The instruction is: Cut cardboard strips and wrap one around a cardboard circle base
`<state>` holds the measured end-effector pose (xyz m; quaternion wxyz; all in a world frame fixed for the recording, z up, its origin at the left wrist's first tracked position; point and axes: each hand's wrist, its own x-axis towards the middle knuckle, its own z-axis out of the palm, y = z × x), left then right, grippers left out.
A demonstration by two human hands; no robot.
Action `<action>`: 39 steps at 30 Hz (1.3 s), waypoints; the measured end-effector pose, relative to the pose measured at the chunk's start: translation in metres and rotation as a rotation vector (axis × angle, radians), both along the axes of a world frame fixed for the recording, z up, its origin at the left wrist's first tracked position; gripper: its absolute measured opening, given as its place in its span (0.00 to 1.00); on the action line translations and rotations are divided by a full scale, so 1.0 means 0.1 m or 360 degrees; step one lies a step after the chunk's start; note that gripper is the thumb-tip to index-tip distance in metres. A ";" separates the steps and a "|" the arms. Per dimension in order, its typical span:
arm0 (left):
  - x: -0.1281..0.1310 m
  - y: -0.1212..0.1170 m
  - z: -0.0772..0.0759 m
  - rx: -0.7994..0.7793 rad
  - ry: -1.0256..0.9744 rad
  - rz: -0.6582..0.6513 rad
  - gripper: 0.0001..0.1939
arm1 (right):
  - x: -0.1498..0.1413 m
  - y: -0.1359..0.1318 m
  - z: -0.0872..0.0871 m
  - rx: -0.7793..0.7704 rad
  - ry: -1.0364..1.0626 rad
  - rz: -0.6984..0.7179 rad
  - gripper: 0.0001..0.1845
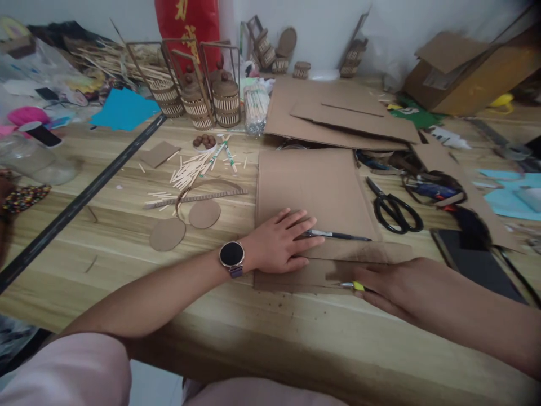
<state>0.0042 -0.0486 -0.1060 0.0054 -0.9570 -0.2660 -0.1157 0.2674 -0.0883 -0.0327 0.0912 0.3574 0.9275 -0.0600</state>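
My left hand (281, 242) lies flat with fingers spread on a brown cardboard sheet (315, 189) at the table's near edge. A watch sits on that wrist. A black pen (338, 235) rests on the cardboard, its left end under my left fingertips. My right hand (391, 285) is closed around a small yellow-tipped tool (355, 286), likely a cutter, pressed on a cardboard strip (321, 270) along the sheet's near edge.
Black scissors (393, 211) lie right of the sheet. More cardboard sheets (333, 113) are stacked behind. Two cardboard discs (186, 224), loose sticks (190, 169) and a long black ruler (84, 197) lie to the left. Small woven baskets (211, 98) stand at the back.
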 end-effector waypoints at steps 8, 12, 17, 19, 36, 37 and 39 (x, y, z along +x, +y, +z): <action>0.01 0.00 -0.01 0.0051 0.0048 0.0032 0.26 | -0.79 -0.11 -0.14 0.0128 0.0012 0.0222 0.06; 0.02 0.02 -0.01 0.0087 0.0091 0.0034 0.25 | -1.11 -0.19 -0.17 0.0145 -0.0271 0.0184 0.07; 0.03 0.04 -0.03 0.0107 0.0101 0.0042 0.25 | -1.20 -0.21 -0.15 0.0136 -0.0385 0.0223 0.05; 0.03 0.04 -0.04 0.0111 0.0107 0.0050 0.25 | -1.21 -0.22 -0.15 0.0165 -0.0365 0.0221 0.06; 0.04 0.06 -0.08 0.0128 0.0054 0.0029 0.26 | -1.29 -0.21 -0.06 0.0238 -0.0485 0.0298 0.15; 0.04 0.06 -0.08 0.0134 0.0058 0.0031 0.26 | -1.30 -0.21 -0.06 0.0241 -0.0482 0.0292 0.15; 0.04 0.06 -0.08 0.0150 0.0075 0.0038 0.25 | -1.31 -0.21 -0.08 0.0227 -0.0389 0.0215 0.13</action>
